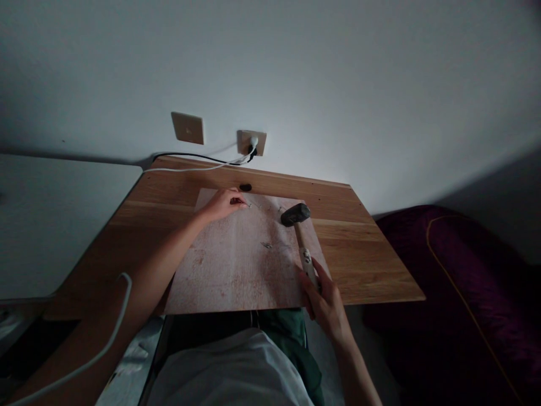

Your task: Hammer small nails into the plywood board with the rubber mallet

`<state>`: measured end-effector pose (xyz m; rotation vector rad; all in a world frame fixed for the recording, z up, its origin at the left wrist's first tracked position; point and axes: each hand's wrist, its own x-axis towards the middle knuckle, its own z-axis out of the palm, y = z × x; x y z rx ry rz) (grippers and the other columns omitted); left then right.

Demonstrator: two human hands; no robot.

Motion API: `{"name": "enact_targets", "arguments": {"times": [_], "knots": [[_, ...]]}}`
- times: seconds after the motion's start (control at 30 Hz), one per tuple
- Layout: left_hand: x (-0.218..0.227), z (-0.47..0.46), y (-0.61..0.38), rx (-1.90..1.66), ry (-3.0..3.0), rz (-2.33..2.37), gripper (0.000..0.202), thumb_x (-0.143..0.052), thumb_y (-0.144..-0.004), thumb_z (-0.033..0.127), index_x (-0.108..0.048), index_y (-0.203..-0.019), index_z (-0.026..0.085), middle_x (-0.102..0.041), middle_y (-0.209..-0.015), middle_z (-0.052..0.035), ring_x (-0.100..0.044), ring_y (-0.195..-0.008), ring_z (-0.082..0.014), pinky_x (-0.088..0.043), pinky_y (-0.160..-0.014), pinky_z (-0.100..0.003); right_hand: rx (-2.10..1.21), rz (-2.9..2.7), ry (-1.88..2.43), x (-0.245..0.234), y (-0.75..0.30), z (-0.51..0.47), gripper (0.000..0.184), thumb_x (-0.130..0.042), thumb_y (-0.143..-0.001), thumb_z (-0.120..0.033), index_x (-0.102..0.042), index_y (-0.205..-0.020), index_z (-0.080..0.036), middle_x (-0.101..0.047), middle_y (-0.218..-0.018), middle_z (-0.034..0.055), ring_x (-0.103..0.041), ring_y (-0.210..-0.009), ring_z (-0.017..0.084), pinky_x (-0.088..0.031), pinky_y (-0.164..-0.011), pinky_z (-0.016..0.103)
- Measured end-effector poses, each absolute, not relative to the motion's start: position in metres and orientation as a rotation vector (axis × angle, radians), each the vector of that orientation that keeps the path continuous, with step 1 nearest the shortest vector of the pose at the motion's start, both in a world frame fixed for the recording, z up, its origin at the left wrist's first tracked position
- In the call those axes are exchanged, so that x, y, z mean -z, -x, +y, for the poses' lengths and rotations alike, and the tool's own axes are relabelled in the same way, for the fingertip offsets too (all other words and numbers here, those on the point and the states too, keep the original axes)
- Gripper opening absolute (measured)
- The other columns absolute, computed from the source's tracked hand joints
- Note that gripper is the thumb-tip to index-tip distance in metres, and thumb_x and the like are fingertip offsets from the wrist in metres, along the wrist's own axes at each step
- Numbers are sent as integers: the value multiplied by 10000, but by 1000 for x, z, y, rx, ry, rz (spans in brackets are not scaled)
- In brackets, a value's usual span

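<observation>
My right hand (324,299) is wrapped round the handle of a hammer (305,254). The hammer's dark, blocky head is raised over the right part of a pale, reddish-mottled board (228,270). At the board's far edge, my left hand (226,204) rests with thumb and forefinger pinched together. A tiny thin piece (249,205) shows at those fingertips, too small to name. Several similar small marks or pieces lie in a row to its right. A little cluster of thin metallic pieces (266,245), perhaps nails, lies mid-board.
Beneath the board is a wooden desk (363,248) with a dark cable hole (245,187). White and black cables (198,168) run to a wall socket (260,148). A white cabinet (63,225) stands left, purple bedding (422,270) right. Another white cable (114,327) crosses my left arm.
</observation>
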<state>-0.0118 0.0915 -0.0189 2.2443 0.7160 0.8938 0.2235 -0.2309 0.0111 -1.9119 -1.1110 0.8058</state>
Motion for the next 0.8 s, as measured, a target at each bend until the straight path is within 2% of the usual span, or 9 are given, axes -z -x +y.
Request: {"name": "enact_targets", "arguments": {"times": [0.13, 0.27, 0.37, 0.43, 0.6, 0.73, 0.8], "knots": [[21, 90, 12, -868, -2253, 725, 96, -738, -911, 212, -822, -957, 206, -737, -908, -36, -653, -804, -163, -518, -810, -309, -972, -1168, 1949, -23, -229, -224, 780, -489, -1003, -741, -545, -1501, -144, -518, -430, -91, -472, -323, 157, -326, -354, 233], [23, 89, 10, -862, -2196, 768, 192, -787, -831, 193, -783, -1021, 173, -729, -907, -33, -649, -790, -155, -519, -772, -285, -1054, -1288, 2039, -34, -239, -214, 489, -452, -1047, -655, -589, -1258, -236, -607, -475, -67, -583, -372, 184, -440, -419, 248], [24, 88, 9, -932, -2156, 821, 212, -859, -800, 269, -736, -945, 175, -713, -878, -21, -637, -790, -154, -502, -749, -273, -988, -1323, 2123, -35, -247, -205, 335, -498, -1031, -590, -582, -1034, -266, -610, -488, -53, -645, -438, 202, -490, -491, 269], [24, 88, 9, -967, -2139, 848, 220, -872, -797, 299, -709, -885, 180, -695, -835, -8, -624, -773, -151, -481, -727, -267, -847, -1369, 2170, -35, -252, -201, 300, -545, -995, -567, -596, -990, -271, -583, -495, -52, -626, -433, 205, -462, -486, 276], [21, 87, 9, -924, -2097, 840, 108, -799, -825, 234, -712, -816, 172, -686, -757, -3, -613, -712, -147, -449, -690, -265, -654, -1448, 2171, -36, -250, -198, 373, -546, -955, -606, -655, -1022, -256, -595, -563, -14, -641, -503, 228, -419, -507, 295], [20, 87, 9, -893, -2091, 838, 44, -745, -827, 198, -726, -825, 159, -686, -749, -13, -619, -706, -155, -439, -683, -275, -686, -1467, 2112, -37, -236, -194, 535, -495, -957, -693, -670, -1102, -209, -517, -483, -56, -557, -419, 201, -377, -459, 281], [21, 87, 9, -878, -2128, 844, 100, -752, -798, 186, -741, -893, 159, -687, -777, -12, -621, -719, -163, -441, -687, -284, -707, -1477, 2060, -39, -225, -187, 557, -498, -967, -698, -669, -1136, -195, -485, -469, -75, -505, -385, 176, -356, -439, 267]]}}
